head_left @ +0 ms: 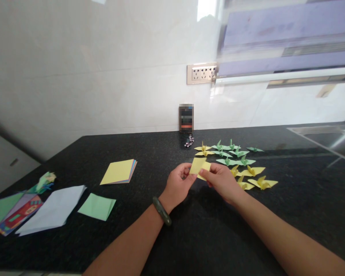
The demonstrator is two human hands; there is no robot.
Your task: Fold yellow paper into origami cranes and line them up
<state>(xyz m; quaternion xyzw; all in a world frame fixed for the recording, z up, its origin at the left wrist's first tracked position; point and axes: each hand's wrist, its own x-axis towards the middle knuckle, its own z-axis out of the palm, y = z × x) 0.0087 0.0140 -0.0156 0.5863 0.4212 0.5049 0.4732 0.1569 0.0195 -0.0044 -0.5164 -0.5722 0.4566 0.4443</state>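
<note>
Both hands hold one partly folded yellow paper [199, 167] a little above the black countertop [189, 237]. My left hand [178, 184] pinches its left edge with curled fingers; a dark bangle circles that wrist. My right hand [222, 181] grips the paper's right side, thumb on top. Just behind and right of the hands lie several folded paper cranes, yellow ones [257, 181] nearer and green ones [231, 151] farther back.
A stack of coloured square sheets with yellow on top [119, 172] lies to the left, then a green sheet [97, 206], a white sheet [53, 209] and patterned papers [13, 214]. A small dark box [186, 118] stands against the wall. A steel sink [330, 140] is far right.
</note>
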